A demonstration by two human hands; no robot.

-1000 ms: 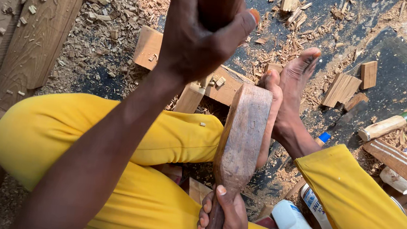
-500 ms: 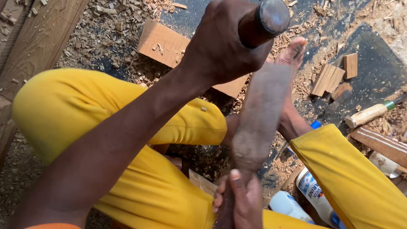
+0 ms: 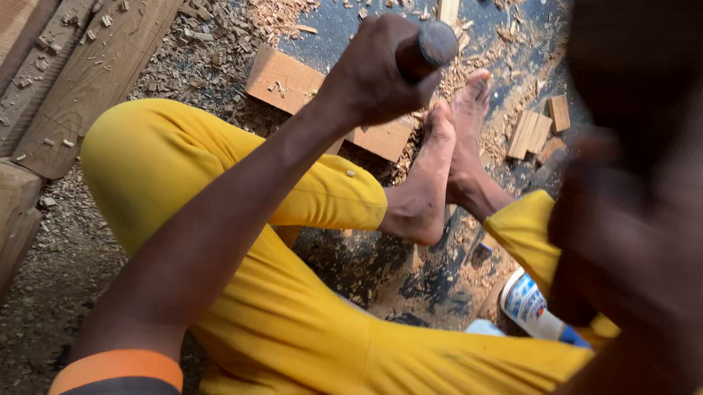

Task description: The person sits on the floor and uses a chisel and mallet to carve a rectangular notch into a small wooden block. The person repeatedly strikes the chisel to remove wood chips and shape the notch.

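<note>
Fisted left grip (image 3: pixel 372 75) clamped round dark round-ended wooden tool handle (image 3: pixel 424 48), raised above crossed yellow-trousered legs (image 3: pixel 278 242) and bare feet (image 3: pixel 445 164), presumably for control; right hand (image 3: pixel 624 224) close to camera, blurred, grip state not determinable.

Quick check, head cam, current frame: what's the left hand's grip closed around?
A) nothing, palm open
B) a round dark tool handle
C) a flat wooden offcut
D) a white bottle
B: the left hand is fisted around a round dark tool handle, whose end sticks out of the fist above the bare feet. The right hand is a motion blur, so its hold is unclear.
</note>
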